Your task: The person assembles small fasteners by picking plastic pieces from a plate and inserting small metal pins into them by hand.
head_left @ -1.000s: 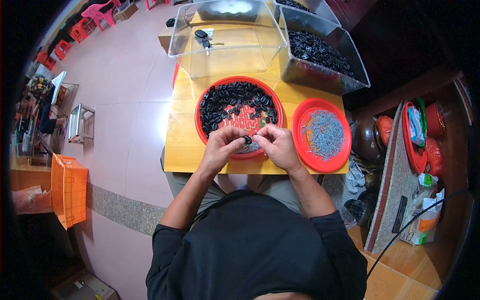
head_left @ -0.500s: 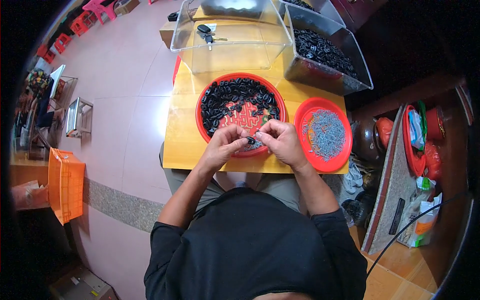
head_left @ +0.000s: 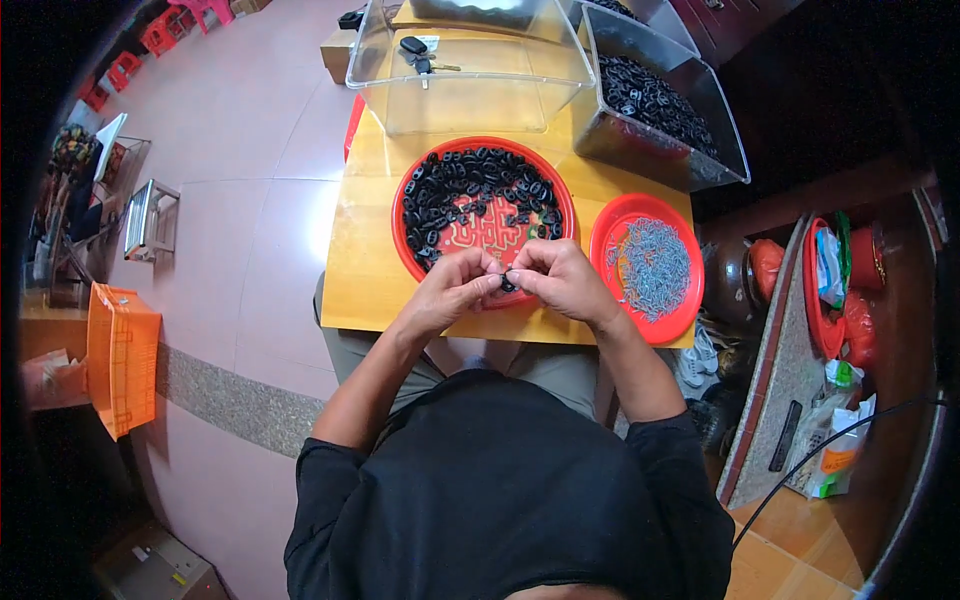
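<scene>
Over the near rim of a round red tray (head_left: 567, 190), my two hands meet fingertip to fingertip. My left hand (head_left: 452, 292) is closed in a pinch on a small black plastic piece (head_left: 508, 286). Against that piece press the thumb and forefinger of my right hand (head_left: 562, 284), also closed; whatever they pinch is too small and covered to name. Many loose black plastic pieces (head_left: 455, 180) lie in the tray, heaped along its far and left sides, with a gold pattern on the bare red bottom. Right of it, a red plate (head_left: 610, 222) holds a pile of small silvery screws (head_left: 655, 270).
Everything stands on a yellow wooden table (head_left: 360, 270). Behind the tray is a clear plastic bin (head_left: 455, 110), with keys (head_left: 422, 65) seen through it. Another clear bin (head_left: 735, 160) with black pieces stands at the back right. An orange crate (head_left: 125, 360) is on the left.
My hands have come together: the right fingertips, earlier slightly apart holding something small and dark, now touch the black piece in my left. The view has shifted slightly.
</scene>
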### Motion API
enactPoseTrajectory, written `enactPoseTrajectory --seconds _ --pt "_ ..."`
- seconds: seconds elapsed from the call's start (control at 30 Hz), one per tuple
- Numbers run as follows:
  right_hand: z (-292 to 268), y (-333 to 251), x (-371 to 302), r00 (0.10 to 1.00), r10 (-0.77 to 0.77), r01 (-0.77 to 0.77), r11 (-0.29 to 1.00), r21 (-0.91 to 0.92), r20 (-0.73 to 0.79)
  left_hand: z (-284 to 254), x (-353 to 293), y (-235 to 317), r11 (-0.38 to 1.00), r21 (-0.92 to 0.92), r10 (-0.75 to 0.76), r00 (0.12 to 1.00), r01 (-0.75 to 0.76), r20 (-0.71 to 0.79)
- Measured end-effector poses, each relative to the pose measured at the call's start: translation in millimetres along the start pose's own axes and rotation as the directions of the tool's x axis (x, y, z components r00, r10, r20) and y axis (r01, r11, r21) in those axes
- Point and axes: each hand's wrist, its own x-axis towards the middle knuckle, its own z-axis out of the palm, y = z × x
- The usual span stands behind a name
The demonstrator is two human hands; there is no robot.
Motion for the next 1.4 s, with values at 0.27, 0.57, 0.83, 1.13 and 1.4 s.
enactPoseTrajectory --seconds 0.27,0.57,0.83,1.13,1.4 --pt "1 -14 3 0.995 0.070 -0.071 0.997 0.009 0.075 -2 -1 -6 0.988 -0.153 -0.027 1.000 0.026 -0.004" --pt "19 -26 -13 0.949 -0.308 0.228 0.817 -0.530 -0.067 1 -3 -6 0.930 -0.367 -0.011 0.996 -0.021 -0.085" --pt "27 -8 -12 0.850 -0.522 0.380 0.697 -0.608 -0.066 8 -5 -5 0.915 -0.401 0.003 0.996 -0.040 -0.093" --pt "34 -4 -13 0.798 -0.598 0.442 0.671 -0.596 -0.081 12 -7 -5 0.931 -0.354 0.051 0.991 -0.093 -0.126" --pt "37 -1 -14 0.774 -0.626 0.457 0.661 -0.594 -0.101 15 -9 -6 0.935 -0.333 0.067 0.984 -0.120 -0.165"
